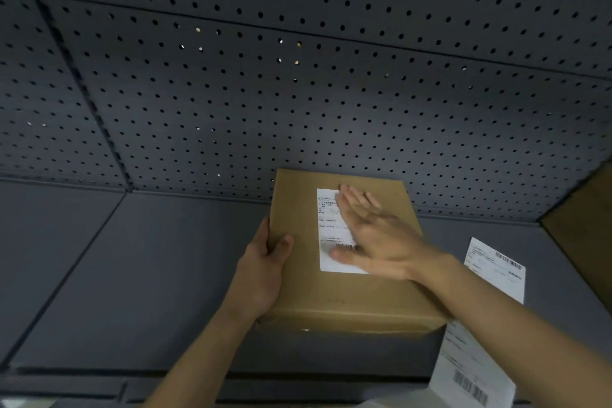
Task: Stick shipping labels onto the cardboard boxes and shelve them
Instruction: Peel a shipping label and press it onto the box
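Right hand [371,235] motion-blurred, covering the right part of the shipping label [331,232] on the cardboard box [308,281]. Label print too small to read. Right of the box, second cardboard box [583,228] cut off by the frame edge; loose label sheets [470,371] blurred, partly behind the forearm.

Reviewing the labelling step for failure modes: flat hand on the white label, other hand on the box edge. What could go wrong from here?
1. The right hand lies flat on the white printed shipping label, blurred by motion; a fast swipe could wrinkle or skew it on the brown cardboard box.
2. Only the left hand steadies the box's left edge, so pressure could slide it toward the loose white label sheets lying beside it on the grey shelf surface.
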